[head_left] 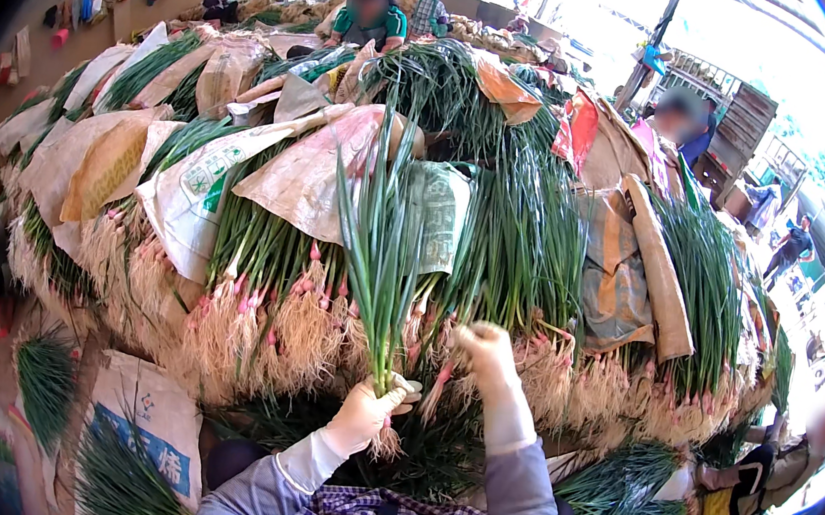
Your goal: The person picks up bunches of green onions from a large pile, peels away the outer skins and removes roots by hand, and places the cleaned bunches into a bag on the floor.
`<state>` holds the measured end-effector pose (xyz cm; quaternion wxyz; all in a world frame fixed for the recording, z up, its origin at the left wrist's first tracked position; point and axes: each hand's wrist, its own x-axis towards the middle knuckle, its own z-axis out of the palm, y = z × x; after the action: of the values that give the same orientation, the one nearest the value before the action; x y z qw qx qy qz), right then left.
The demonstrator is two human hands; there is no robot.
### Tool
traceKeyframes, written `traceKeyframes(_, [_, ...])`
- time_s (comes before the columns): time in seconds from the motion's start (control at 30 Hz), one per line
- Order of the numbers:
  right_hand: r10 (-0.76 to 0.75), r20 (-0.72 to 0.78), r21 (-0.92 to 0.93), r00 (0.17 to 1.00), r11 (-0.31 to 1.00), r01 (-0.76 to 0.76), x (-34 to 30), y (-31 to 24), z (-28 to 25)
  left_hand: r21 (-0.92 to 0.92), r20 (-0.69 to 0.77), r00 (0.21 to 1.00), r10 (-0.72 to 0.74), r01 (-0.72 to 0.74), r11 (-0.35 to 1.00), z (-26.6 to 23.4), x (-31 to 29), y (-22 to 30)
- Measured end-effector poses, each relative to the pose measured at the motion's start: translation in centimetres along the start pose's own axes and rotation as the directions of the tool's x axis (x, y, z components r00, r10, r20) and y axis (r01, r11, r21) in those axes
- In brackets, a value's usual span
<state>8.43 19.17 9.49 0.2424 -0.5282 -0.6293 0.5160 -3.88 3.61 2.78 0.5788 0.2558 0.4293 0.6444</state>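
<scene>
My gloved left hand is closed round the lower stems of a bunch of green garlic. Its long green leaves point up, and the pink bulbs and pale roots stick out below my fist. To the right, my gloved right hand is raised with its fingers curled, close to the root ends of the heap. A single stalk with a pink bulb hangs just left of it; whether my fingers hold anything is hidden. Before me rises a big heap of green garlic, roots facing me.
Sacks and a rolled brown sack lie over the heap. Loose bunches rest low on the right, and another bunch lies on a white sack at left. Other people sit behind the heap and at the right.
</scene>
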Motion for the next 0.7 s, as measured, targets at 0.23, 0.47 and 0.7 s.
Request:
traceKeyframes(0.23, [-0.234, -0.090, 0.275, 0.968, 0.928, 0.250, -3.7, 6.5, 4.2, -0.149, 0.243, 0.963, -0.116, 0.155, 0.976, -0.3, -0.3, -1.4])
traceKeyframes(0.47, [-0.267, 0.089, -0.544, 0.960, 0.794, 0.271, -0.4, 7.1, 0.6, -0.289, 0.069, 0.996, -0.050, 0.068, 0.955, -1.8, -1.1, 4.2])
traceKeyframes(0.7, [-0.094, -0.180, -0.101, 0.979, 0.992, 0.076, 7.5, 1.3, 0.6, -0.470, 0.464, 0.864, 0.196, 0.052, 0.881, -2.5, -1.3, 4.5])
